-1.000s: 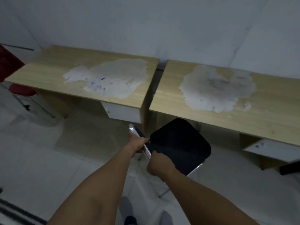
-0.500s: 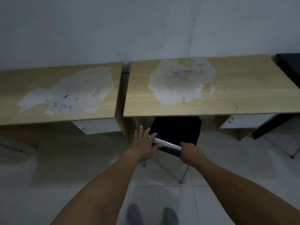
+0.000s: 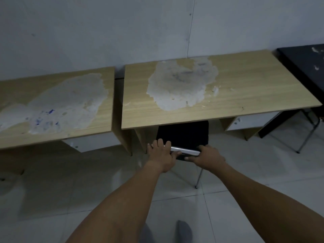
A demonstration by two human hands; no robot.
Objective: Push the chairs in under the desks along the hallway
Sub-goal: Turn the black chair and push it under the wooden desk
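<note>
A chair with a black seat (image 3: 183,133) and a shiny metal back bar (image 3: 185,151) stands partly under the right wooden desk (image 3: 245,95); the seat's far part is hidden by the desk top. My left hand (image 3: 162,153) grips the left end of the bar, fingers wrapped over it. My right hand (image 3: 207,156) grips the right end. A thin metal chair leg (image 3: 199,178) shows below my right hand. A second wooden desk (image 3: 26,130) with a worn pale patch stands to the left.
A grey wall runs behind both desks. A black table (image 3: 305,65) with metal legs stands at the far right. White drawer units hang under each desk. The floor is pale tile; my grey-socked feet (image 3: 182,230) show at the bottom.
The chair has turned square to the right desk and slid further under it. My left hand, spread open half a second ago, now wraps the back bar.
</note>
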